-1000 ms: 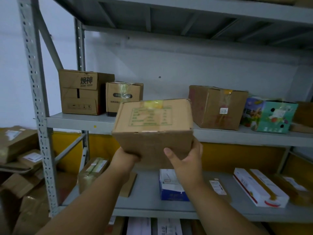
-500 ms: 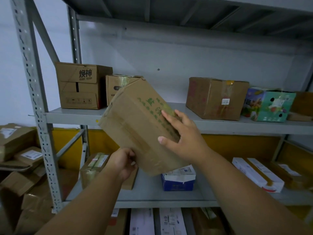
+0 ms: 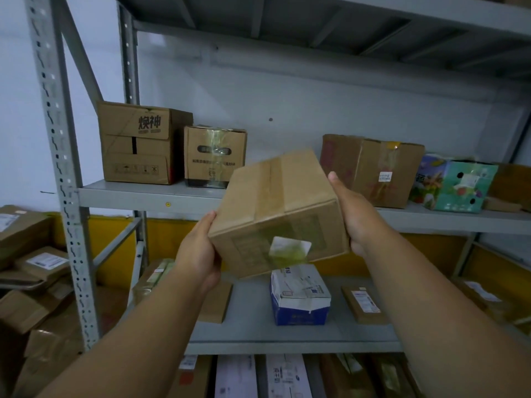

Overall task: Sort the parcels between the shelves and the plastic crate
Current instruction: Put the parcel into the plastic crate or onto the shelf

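At frame centre the plain brown taped cardboard parcel is held tilted in the air, clear of every shelf. The left hand grips its lower left corner with curled fingers; the right hand lies flat along its right side, fingers straight. Judged step: inspection before placement. The next move calls for levelling the parcel and setting it in the gap on the grey metal middle shelf behind it, between the small taped brown carton and the large brown carton. The parcel's label is blurred and unreadable. No plastic crate is in view. The lowest shelf is cut off.
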`<action>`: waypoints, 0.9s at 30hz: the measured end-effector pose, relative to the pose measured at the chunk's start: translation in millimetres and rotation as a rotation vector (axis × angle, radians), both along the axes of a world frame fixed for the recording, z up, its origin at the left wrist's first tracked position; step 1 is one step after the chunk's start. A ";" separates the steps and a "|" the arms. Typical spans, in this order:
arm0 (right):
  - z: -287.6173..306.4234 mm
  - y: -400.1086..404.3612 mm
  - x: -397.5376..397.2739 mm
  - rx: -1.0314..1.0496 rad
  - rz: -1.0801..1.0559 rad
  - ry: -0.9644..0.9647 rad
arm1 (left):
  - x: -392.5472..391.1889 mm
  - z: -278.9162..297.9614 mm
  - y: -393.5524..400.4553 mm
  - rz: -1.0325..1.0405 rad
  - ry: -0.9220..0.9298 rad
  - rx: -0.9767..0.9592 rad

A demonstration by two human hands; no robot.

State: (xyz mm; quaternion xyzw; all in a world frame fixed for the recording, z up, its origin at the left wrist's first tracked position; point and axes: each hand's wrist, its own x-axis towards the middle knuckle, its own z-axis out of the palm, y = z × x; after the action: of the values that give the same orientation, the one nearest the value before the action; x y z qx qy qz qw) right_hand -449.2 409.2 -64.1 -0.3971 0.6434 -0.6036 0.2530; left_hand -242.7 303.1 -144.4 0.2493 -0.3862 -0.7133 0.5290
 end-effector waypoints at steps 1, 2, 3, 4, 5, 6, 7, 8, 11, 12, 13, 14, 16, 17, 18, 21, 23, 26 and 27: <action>-2.7 -0.9 0.3 -0.009 -0.004 -0.002 | 0.6 0.6 -1.4 -0.007 0.004 -0.009; -5.6 -1.7 0.6 -0.020 0.008 -0.007 | 1.8 2.9 0.0 -0.016 -0.007 -0.028; -7.8 -1.5 1.4 -0.028 0.029 -0.006 | 2.7 3.9 0.2 -0.026 -0.027 -0.057; -10.3 -1.4 0.8 -0.030 0.051 0.001 | 4.1 5.6 2.1 -0.031 -0.052 -0.090; -11.9 -0.2 1.0 -0.022 0.069 0.007 | 6.1 5.4 1.3 -0.029 -0.081 -0.135; -13.5 0.9 0.0 -0.014 0.076 0.010 | 8.6 5.4 1.1 -0.022 -0.117 -0.195; -14.4 3.3 -0.4 -0.009 0.075 0.011 | 11.4 3.6 -2.2 -0.022 -0.156 -0.284; -16.0 4.9 -2.8 -0.011 0.078 0.009 | 13.9 3.4 -4.0 -0.030 -0.201 -0.376; -16.8 10.7 -12.2 -0.063 0.119 -0.021 | 17.8 8.3 -13.1 -0.043 -0.294 -0.477; -16.5 11.0 -15.1 -0.080 0.121 -0.012 | 17.7 14.1 -14.8 -0.019 -0.284 -0.449; -16.0 9.8 -17.4 -0.087 0.108 0.015 | 16.9 20.5 -15.6 0.001 -0.249 -0.376; -16.0 6.4 -18.8 -0.084 0.095 0.058 | 15.8 26.4 -16.7 0.019 -0.210 -0.270; -18.9 0.1 -19.6 -0.064 0.086 0.147 | 13.1 36.2 -18.5 0.017 -0.126 -0.069; -21.8 -1.7 -18.4 -0.056 0.081 0.170 | 12.0 38.4 -19.5 0.008 -0.096 -0.019; -25.7 -3.1 -17.0 -0.065 0.075 0.175 | 10.8 40.2 -18.9 0.003 -0.080 0.004; -39.0 -4.4 -8.6 -0.146 0.169 0.173 | 4.7 44.1 -16.4 -0.062 -0.049 0.022; -47.4 -6.8 -3.5 -0.198 0.234 0.073 | 1.4 47.7 -13.8 -0.112 -0.051 0.039; -54.9 -10.1 -3.1 -0.290 0.184 -0.099 | 3.2 46.7 -19.0 -0.127 -0.137 -0.006; -53.4 -9.5 -1.8 -0.307 0.150 -0.103 | 4.4 44.1 -21.2 -0.123 -0.175 -0.024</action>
State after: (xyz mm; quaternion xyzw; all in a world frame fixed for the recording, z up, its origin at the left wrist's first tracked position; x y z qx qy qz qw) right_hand -451.0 399.7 -117.5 -0.4464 0.4985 -0.6938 0.2661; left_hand -238.3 281.9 -100.3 0.2802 -0.4542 -0.7151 0.4515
